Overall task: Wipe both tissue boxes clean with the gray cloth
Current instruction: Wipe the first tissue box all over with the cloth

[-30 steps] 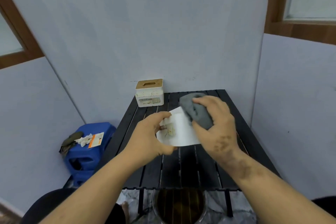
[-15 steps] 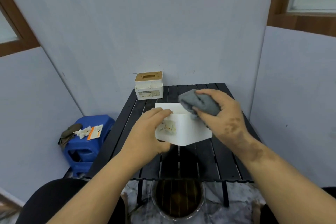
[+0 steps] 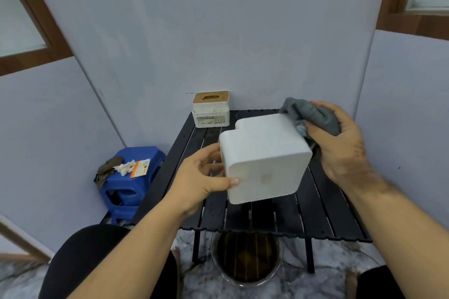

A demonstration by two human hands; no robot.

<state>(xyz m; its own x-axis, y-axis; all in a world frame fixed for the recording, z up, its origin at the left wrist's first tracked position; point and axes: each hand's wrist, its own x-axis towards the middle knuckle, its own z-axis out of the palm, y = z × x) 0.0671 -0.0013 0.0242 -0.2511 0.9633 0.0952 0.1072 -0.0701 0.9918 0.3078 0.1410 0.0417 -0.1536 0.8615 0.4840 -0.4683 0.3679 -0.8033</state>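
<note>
**A:** Where's the box I'm working on?

**B:** The white tissue box (image 3: pixel 263 156) is lifted off the black slatted table (image 3: pixel 323 206), tipped so one broad face and the notched edge point up at me. My left hand (image 3: pixel 198 181) is clamped on its near-left corner, thumb on the front face, fingers round the side. My right hand (image 3: pixel 340 143) is closed around the bunched gray cloth (image 3: pixel 313 114), which is pressed to the box's far right edge.

**A:** So how do I wipe this well?

**B:** I'd say keep the left grip firm and out of the cloth's path, then draw the cloth along the right side in one long pass. There's a faint mark low on the front face that I'd want to cover too. Turning the box in the left hand looks better than reaching round it.

**A:** Any risk?

**B:** The box looks smooth, and I'm holding it only by a corner, so hard pressure from the right could twist it loose. I'd push towards the left palm, not past it.

**A:** And the other one?

**B:** The second tissue box (image 3: pixel 211 110), with its wooden lid, stands at the table's far left corner against the wall, well apart. The blue stool (image 3: pixel 131 184) beside the table isn't involved.
</note>
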